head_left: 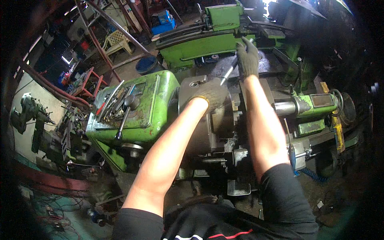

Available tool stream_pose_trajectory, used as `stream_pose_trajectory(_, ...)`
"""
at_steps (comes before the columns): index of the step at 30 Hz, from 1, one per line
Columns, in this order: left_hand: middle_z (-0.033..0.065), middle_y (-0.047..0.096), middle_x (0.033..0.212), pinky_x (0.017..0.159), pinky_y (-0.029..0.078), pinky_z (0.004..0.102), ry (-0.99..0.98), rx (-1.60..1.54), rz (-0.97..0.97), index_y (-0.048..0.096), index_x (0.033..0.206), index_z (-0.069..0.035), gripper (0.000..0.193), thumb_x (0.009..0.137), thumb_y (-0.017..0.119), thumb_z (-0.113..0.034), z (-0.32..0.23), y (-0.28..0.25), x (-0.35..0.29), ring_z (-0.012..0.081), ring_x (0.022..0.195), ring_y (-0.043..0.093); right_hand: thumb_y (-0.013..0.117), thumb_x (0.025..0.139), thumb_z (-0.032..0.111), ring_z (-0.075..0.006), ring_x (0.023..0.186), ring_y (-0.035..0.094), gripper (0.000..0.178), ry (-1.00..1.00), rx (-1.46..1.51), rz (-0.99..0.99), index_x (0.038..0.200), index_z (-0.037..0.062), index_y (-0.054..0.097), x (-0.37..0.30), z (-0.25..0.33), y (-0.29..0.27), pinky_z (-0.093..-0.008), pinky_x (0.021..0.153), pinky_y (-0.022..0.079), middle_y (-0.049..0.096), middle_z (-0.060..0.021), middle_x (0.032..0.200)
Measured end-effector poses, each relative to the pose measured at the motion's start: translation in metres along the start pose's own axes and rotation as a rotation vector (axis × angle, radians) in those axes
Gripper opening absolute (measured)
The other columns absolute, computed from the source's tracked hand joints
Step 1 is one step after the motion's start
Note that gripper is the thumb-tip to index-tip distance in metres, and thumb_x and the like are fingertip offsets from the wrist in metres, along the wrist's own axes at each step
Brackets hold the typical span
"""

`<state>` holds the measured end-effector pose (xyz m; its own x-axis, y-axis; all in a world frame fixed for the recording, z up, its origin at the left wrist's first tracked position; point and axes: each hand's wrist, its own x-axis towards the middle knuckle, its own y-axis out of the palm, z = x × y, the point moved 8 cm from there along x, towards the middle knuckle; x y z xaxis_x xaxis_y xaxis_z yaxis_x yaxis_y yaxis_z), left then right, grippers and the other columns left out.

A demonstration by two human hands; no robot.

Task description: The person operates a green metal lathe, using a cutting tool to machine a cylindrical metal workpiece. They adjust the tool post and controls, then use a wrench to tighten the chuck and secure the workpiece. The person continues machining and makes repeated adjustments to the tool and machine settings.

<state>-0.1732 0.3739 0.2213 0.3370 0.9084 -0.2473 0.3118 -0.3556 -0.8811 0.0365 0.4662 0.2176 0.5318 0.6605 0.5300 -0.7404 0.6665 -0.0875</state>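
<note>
Above the lathe chuck (187,91), head view (only one): both gloved hands on the job, arms reaching forward from the lower edge. L hand (212,97) lies palm-down over the chuck's upper side, right where the metal rod (229,73) has its low end; fingers hidden on the far side, so can't tell if clenched on rod or just resting. Prob. there to steady chuck + keep that end located. R hand (249,60) farther out, fingers wrapped round the rod's upper part, tip poking out past the glove. Rod is tilted, low end at L glove, high end up-right, away from the body. Wide hand spacing prob. = leverage, one hand guiding, other working the far end; low end's seating not visible. Gloves prob. b/c of grimy, hard-edged metal.

Green headstock (162,114) left of chuck; loose hand tools (115,105) piled on its top, prob. for quick reach w/o leaving the machine. Ball-ended lever (124,120) beside them, within L-arm reach. Tailstock (318,105) on the right, apart from the chuck, which prob. leaves room for the hands. 2nd green machine (204,53) behind, not touched.
</note>
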Motion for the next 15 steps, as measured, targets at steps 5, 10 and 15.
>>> stream_pose_trajectory(5, 0.0236, 0.07, 0.142, 0.108, 0.061, 0.0509, 0.009, -0.007, 0.077, 0.078, 0.136, -0.01, 0.035, 0.105, 0.067, -0.022, 0.002, 0.014, -0.004, 0.0395, 0.126, 0.073, 0.062, 0.103, 0.023, -0.0279, 0.094, 0.07, 0.037, 0.384, 0.187, -0.323, 0.111, -0.0094, 0.078, -0.15, -0.03, -0.072, -0.0443, 0.092, 0.053, 0.077, -0.0221, 0.097)
stream_pose_trajectory(10, 0.023, 0.08, 0.127, 0.103, 0.063, 0.0501, 0.286, 0.687, -0.138, 0.082, 0.126, -0.004, 0.03, 0.104, 0.067, -0.017, -0.009, 0.044, 0.039, 0.0347, 0.116, 0.077, 0.065, 0.104, 0.036, -0.0287, 0.081, 0.071, 0.047, 0.585, -0.268, -0.253, 0.103, -0.0087, 0.079, -0.247, -0.106, -0.094, -0.0466, 0.08, 0.054, 0.079, -0.0202, 0.088)
stream_pose_trajectory(15, 0.0256, 0.077, 0.124, 0.107, 0.059, 0.0514, 0.158, 0.524, -0.159, 0.082, 0.125, -0.007, 0.029, 0.102, 0.069, -0.018, -0.009, 0.029, 0.034, 0.0412, 0.12, 0.073, 0.067, 0.098, 0.021, -0.0174, 0.082, 0.069, 0.032, 0.815, 0.097, -0.094, 0.11, -0.0041, 0.083, -0.265, -0.124, -0.07, -0.0378, 0.078, 0.055, 0.081, -0.0101, 0.095)
